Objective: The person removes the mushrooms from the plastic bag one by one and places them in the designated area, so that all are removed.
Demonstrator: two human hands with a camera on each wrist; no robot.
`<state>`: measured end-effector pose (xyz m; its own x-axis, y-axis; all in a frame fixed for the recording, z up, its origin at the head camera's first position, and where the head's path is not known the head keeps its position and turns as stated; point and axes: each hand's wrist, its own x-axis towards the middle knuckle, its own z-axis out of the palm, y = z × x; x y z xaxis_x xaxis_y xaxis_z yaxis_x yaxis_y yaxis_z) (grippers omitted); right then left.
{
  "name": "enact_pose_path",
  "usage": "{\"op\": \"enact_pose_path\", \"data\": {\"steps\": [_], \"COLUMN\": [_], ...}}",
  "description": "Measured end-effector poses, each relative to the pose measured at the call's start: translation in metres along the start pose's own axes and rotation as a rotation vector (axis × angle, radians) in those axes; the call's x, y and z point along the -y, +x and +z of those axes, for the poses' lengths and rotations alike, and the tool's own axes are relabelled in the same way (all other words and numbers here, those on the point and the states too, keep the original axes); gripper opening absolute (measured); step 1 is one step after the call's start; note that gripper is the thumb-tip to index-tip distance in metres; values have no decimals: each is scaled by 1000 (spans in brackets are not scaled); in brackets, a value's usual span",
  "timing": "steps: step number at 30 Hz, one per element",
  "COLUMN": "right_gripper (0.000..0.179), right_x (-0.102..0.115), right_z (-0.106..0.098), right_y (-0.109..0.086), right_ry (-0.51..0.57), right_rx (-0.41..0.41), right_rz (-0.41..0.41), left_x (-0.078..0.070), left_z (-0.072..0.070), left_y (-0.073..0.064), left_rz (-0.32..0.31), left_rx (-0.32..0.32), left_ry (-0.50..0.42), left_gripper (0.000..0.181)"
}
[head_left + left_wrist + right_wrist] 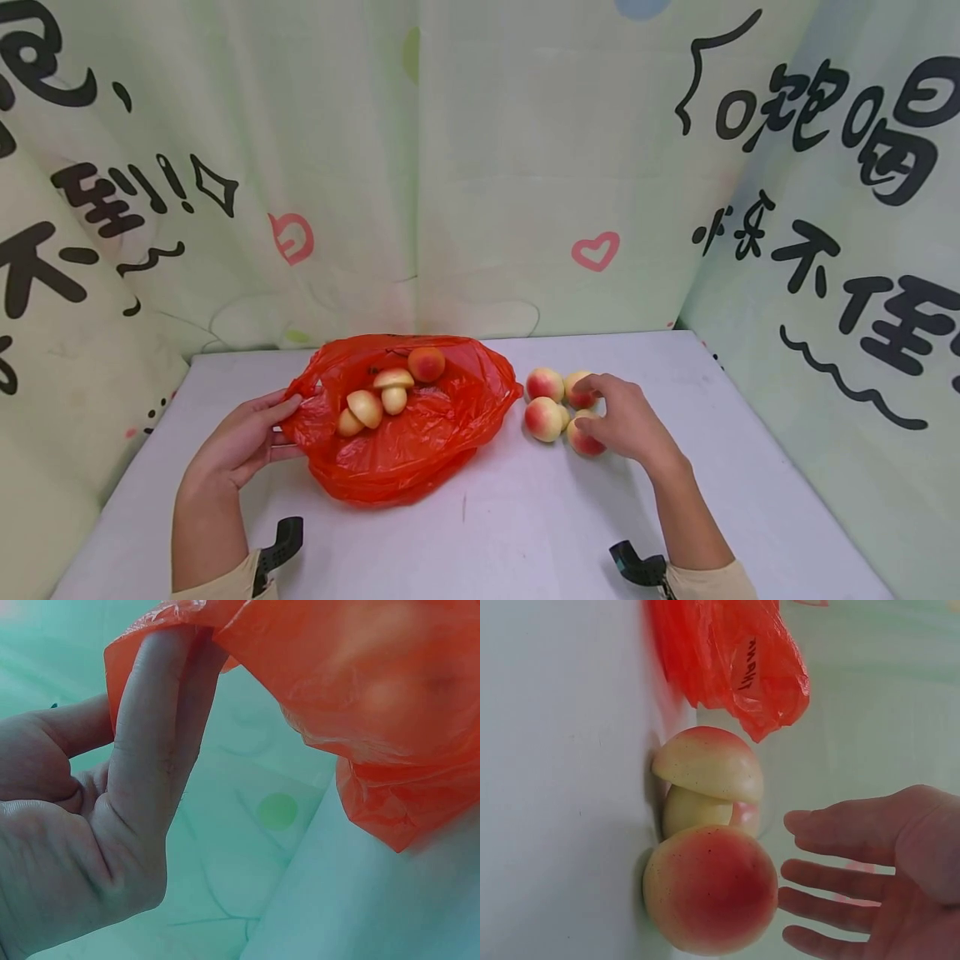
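Observation:
My left hand (243, 440) pinches the left rim of a red plastic bag (442, 417), which lies spread open on the table; in the left wrist view fingers (150, 727) reach inside its edge. Within the bag are mushrooms, one upright (393, 390) and one tilted (364, 408), plus an orange-red round fruit (427, 364). Right of the bag several peaches (543, 419) sit clustered around a small pale yellow piece (562, 417), mostly hidden. Above the cluster's right side hovers my right hand (628, 419), its fingers extended beside the nearest peach (711, 891) in the right wrist view.
A white-covered table (480, 558) carries everything. Behind and on both sides hang pale green curtains (480, 167) with black lettering and pink hearts. A black strap mount (639, 565) sits at my right wrist, another (283, 542) at my left.

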<state>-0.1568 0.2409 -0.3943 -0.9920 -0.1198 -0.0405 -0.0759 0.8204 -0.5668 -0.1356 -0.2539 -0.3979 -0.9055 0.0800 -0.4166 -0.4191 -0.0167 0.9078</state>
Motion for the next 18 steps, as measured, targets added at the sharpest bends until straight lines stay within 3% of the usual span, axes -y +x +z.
{"op": "enact_pose_path", "data": {"steps": [9,18], "right_gripper": [46,48], "right_x": [7,25], "right_z": [6,18], "right_y": [1,0], "right_ry": [-9,141], "right_rx": [-112,-207], "right_rz": [-49,-84], "left_x": [-1,-1], "left_z": [0,1], "left_y": [0,0], "left_rz": [3,-2], "left_rx": [3,0], "left_ry": [11,18], "left_gripper": [71,71]}}
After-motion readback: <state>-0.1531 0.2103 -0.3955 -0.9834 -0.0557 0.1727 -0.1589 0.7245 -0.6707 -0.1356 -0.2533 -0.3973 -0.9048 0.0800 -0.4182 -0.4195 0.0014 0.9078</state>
